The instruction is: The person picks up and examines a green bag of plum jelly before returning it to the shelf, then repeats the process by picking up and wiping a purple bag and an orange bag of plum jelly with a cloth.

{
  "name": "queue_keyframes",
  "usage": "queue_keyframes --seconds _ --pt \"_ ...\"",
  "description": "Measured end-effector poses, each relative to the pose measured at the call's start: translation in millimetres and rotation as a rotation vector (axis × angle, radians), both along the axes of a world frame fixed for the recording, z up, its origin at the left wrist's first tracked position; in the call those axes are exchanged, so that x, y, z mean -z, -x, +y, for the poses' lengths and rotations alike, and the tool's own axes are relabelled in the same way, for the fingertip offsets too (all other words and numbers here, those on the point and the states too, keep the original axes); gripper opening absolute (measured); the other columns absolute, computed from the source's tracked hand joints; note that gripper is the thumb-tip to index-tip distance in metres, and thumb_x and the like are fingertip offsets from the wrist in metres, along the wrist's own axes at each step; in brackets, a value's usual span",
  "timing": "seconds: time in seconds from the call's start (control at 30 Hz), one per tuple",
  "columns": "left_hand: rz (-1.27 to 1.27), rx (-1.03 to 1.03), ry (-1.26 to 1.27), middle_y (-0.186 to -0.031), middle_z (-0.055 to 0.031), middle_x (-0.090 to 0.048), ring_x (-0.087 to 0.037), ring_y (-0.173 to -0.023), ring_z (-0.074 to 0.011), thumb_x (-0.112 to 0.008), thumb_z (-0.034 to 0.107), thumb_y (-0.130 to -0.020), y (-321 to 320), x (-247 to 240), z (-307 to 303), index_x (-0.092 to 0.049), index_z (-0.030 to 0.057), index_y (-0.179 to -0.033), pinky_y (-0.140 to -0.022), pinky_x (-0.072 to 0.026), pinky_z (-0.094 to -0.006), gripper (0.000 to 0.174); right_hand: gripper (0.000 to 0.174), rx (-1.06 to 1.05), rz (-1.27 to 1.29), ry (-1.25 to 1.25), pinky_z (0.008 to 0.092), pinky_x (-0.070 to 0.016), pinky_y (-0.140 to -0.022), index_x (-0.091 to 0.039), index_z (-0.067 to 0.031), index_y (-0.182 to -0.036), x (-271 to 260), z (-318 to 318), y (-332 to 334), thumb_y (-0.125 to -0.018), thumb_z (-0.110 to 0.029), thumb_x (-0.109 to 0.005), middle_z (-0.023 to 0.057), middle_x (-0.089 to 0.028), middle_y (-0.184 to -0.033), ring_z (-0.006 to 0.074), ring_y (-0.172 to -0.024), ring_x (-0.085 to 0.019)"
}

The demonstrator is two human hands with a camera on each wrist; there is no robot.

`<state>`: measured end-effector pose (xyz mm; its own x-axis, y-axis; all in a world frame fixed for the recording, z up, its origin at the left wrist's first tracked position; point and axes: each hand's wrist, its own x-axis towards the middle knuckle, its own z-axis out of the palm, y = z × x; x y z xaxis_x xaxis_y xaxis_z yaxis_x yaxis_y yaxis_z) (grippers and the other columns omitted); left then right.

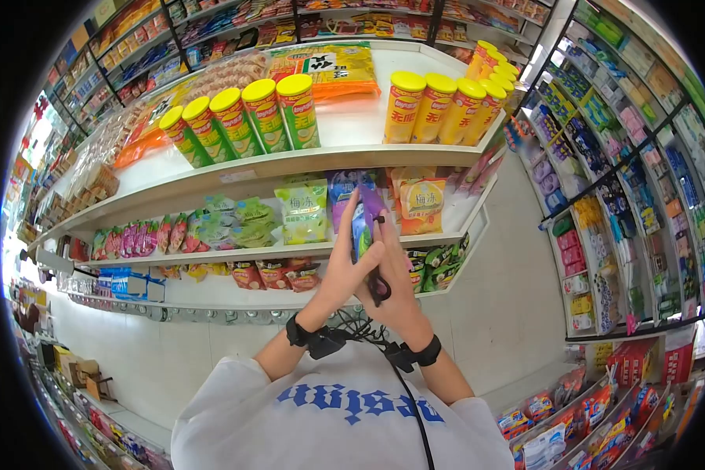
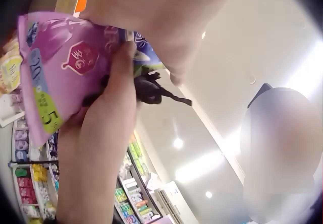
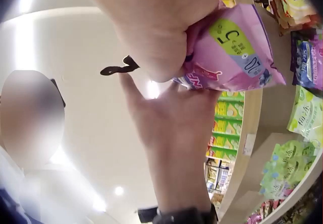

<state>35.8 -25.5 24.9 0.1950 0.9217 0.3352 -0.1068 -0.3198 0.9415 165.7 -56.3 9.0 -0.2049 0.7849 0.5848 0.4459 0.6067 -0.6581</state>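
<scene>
My left hand and right hand hold a purple snack bag upright between them, in front of the shelves. The head view shows the bag edge-on, with the left fingers along one side and the left thumb across its near edge. Below, the right hand grips its other side, its thumb along the bag in the left wrist view. A dark strap with a loose tail hangs by the hands. In the right wrist view, the bag's printed face shows large 5 and 20 markings; the fingers behind it are partly hidden.
Yellow-lidded chip canisters stand on the top shelf. Below it are a light green bag, an orange bag and several smaller packs. Tall stocked racks line the right side. A black cable runs over the white shirt.
</scene>
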Motion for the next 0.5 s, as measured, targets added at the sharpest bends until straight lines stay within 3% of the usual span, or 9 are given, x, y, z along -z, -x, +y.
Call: queue_keyframes --seconds 0.03,0.07,0.17,0.2,0.33,0.43,0.5 --pt "-0.008 0.004 0.033 -0.158 -0.0174 -0.028 -0.031 -0.143 -0.0265 -0.066 0.036 -0.094 2.9 1.1 3.3 -0.013 0.0024 -0.159 -0.118 -0.0237 -0.038 0.091 0.087 0.013 -0.047 -0.044 0.0493 -0.0197 -0.121 -0.029 0.003 -0.153 -1.7 3.9 2.5 -0.078 -0.012 -0.069 0.0288 -0.023 -0.159 0.042 -0.15 -0.02" --pt "-0.051 0.075 0.093 -0.158 -0.015 -0.028 -0.031 -0.143 -0.0246 -0.061 0.038 -0.098 5.3 0.5 1.1 -0.014 0.003 -0.159 -0.118 -0.0245 -0.0379 0.085 0.084 -0.001 -0.052 -0.043 0.0534 -0.0122 -0.121 -0.029 0.0033 -0.153 -2.2 6.3 1.4 -0.084 -0.025 -0.067 0.0291 -0.022 -0.16 0.0434 -0.151 -0.017" --pt "-0.438 0.113 0.535 -0.154 -0.0117 -0.036 -0.038 -0.139 -0.0212 -0.055 0.041 -0.102 16.1 45.2 8.7 -0.024 0.0028 -0.156 -0.114 -0.0316 -0.0359 0.073 0.082 -0.119 -0.088 -0.032 0.0519 -0.0143 -0.121 -0.029 0.0039 -0.153 -13.9 14.1 -3.1 -0.09 -0.034 -0.064 0.029 -0.022 -0.16 0.0429 -0.151 -0.018" --pt "-0.533 0.186 0.505 -0.143 -0.0085 -0.049 -0.049 -0.128 -0.0163 -0.048 0.045 -0.105 15.3 31.1 5.7 -0.036 0.0027 -0.149 -0.107 -0.0411 -0.0331 0.062 0.08 -0.178 -0.028 -0.025 0.0514 -0.0149 -0.121 -0.029 0.0031 -0.153 -15.4 18.2 -4.4 -0.093 -0.039 -0.06 0.0285 -0.022 -0.16 0.0437 -0.15 -0.018" --pt "-0.352 0.21 0.469 -0.144 -0.01 -0.051 -0.053 -0.13 -0.021 -0.033 0.062 -0.103 19.4 43.6 10.8 -0.037 0.007 -0.15 -0.107 -0.046 -0.0379 0.072 0.074 -0.062 -0.056 -0.07 0.0513 -0.0154 -0.121 -0.032 0.0009 -0.153 -21.0 38.2 -3.4 -0.093 -0.033 -0.059 0.0263 -0.024 -0.16 0.0437 -0.15 -0.019" --pt "-0.475 0.188 0.503 -0.149 -0.0114 -0.047 -0.049 -0.134 -0.0226 -0.032 0.063 -0.103 16.6 35.9 6.5 -0.033 0.0077 -0.152 -0.111 -0.0413 -0.0389 0.074 0.064 -0.036 -0.09 -0.089 0.0534 -0.015 -0.121 -0.041 -0.0017 -0.15 -27.9 43.2 5.9 -0.093 -0.028 -0.057 0.0221 -0.027 -0.161 0.0429 -0.15 -0.021" --pt "-0.551 0.212 0.501 -0.152 -0.0125 -0.043 -0.047 -0.137 -0.0234 -0.033 0.062 -0.103 16.1 20.4 1.4 -0.03 0.0081 -0.154 -0.115 -0.0374 -0.0397 0.074 0.061 -0.159 -0.185 -0.083 0.055 -0.0142 -0.121 -0.046 -0.0032 -0.147 -34.6 36.0 12.7 -0.094 -0.033 -0.055 0.0179 -0.033 -0.159 0.0401 -0.15 -0.023"
